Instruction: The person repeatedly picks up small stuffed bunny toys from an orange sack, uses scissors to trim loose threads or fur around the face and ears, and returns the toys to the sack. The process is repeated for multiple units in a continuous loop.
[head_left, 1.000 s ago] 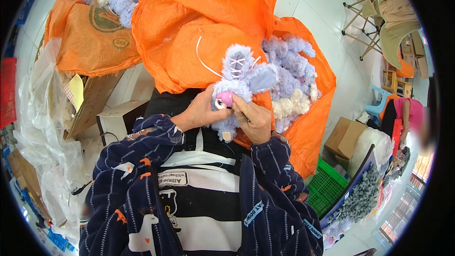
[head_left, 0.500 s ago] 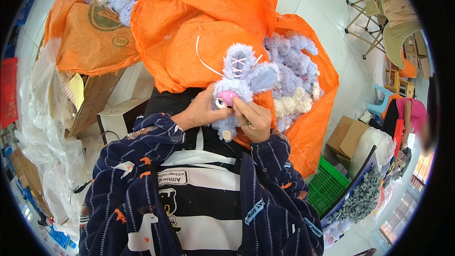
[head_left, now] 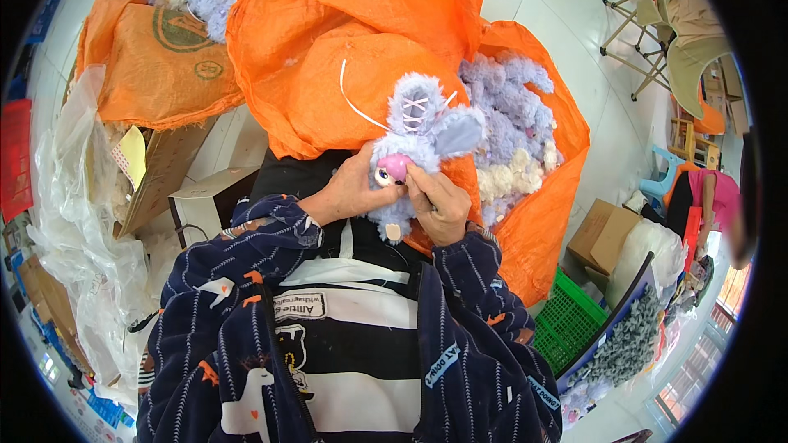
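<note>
Over my lap I hold a pale lavender plush bunny doll (head_left: 406, 145) with long ears, one of them laced with pink ribbon. Its small face shows a glossy pink patch (head_left: 396, 166) and one dark eye. My left hand (head_left: 351, 189) is wrapped around the doll's side, thumb lying below the face. My right hand (head_left: 441, 203) pinches at the other edge of the face with thumb and index finger; whatever lies between those fingertips is too small to make out. Behind the doll spreads an orange woven sack (head_left: 345, 74), with a white cord across it.
Right of the doll, another orange sack (head_left: 538, 254) holds several lavender and cream plush pieces (head_left: 513, 131). More plush (head_left: 205, 0) lies at the upper left. Cardboard boxes (head_left: 603, 234), a green crate (head_left: 566, 320) and clear plastic (head_left: 82, 221) surround me. A person in pink (head_left: 722, 201) is at far right.
Almost nothing differs. The doll and both hands have shifted very slightly, and my right fingers have moved a little against the doll's face.
</note>
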### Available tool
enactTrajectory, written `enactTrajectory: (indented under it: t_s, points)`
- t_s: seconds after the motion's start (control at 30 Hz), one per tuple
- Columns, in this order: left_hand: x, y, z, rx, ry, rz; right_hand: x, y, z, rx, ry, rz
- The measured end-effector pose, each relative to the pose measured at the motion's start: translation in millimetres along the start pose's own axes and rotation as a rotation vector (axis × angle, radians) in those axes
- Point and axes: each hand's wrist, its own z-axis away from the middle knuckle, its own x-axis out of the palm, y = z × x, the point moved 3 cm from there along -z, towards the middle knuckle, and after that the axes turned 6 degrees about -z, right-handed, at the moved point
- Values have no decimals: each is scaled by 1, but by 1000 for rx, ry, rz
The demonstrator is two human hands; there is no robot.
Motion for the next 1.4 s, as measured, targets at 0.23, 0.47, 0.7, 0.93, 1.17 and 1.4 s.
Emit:
enactTrajectory:
  t_s: [0.23,0.47,0.7,0.93,1.17,1.4]
  points:
    - [0,-1,0,5,8,4,-1,0,-1,31,3,-64]
    - [1,-3,0,-30,-9,-1,1,1,-3,67,-12,-86]
    - [2,-4,0,7,3,-6,-2,2,0,44,7,-94]
    - [1,-1,-1,-11,13,24,0,2,-3,183,-35,-129]
    - [1,3,-3,-34,-61,52,-2,17,3,439,54,-418]
    - [-1,-4,-4,1,-64,43,-7,8,-24,792,-159,-493]
